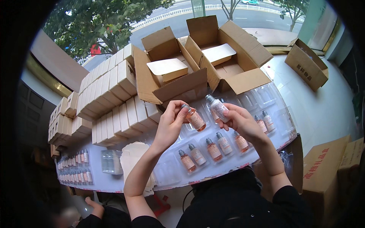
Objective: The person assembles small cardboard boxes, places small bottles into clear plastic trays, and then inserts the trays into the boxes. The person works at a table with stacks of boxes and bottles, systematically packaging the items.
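Note:
Between the fingertips of my left hand [173,121] is a small bottle of orange-pink liquid [196,121] with a grey cap, tilted. My right hand [243,122] grips a white bottle [217,108] with a grey cap, also tilted, a short way to its right. Both are raised over the table. Below them, clear plastic trays [205,162] hold pairs of such bottles, one orange-pink bottle [187,161] beside one white bottle [197,155] in the nearest pair. Another orange-pink bottle [261,124] stands in a tray right of my right hand.
Two open cardboard cartons [182,89] stand at the back of the table. Cream boxes [108,89] are stacked at left, near flat card pieces [133,157], nested clear trays [111,162] and rows of small bottles [76,176]. Another person's hand [95,207] shows lower left. Cartons [323,167] stand at right.

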{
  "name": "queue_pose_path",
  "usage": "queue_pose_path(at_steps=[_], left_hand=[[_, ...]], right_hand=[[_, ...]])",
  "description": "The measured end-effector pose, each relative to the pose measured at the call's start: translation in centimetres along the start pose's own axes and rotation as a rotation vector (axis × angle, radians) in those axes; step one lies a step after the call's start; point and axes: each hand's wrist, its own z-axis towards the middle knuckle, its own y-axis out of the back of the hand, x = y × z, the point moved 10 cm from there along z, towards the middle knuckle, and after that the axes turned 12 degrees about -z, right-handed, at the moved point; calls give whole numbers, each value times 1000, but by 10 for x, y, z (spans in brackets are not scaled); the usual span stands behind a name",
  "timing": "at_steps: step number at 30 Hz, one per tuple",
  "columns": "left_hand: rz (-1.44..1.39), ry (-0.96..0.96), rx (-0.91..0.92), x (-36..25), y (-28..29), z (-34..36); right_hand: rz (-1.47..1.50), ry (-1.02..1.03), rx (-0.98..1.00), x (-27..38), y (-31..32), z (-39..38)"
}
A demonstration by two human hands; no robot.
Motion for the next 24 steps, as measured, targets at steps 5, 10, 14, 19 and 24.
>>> queue_pose_path(at_steps=[5,10,14,19,24], left_hand=[[12,22,-28,8,6,-1],[33,43,-54,18,16,1],[64,63,-77,27,25,5],[281,-2,-141,28,40,8],[501,21,-154,38,41,18]], right_hand=[[27,-48,-106,-3,-1,4],[-47,-22,-91,-6,-6,9],[-201,7,-91,-17,-5,13],[-862,118,-310,0,-7,14],[-1292,421,-511,9,-29,16]])
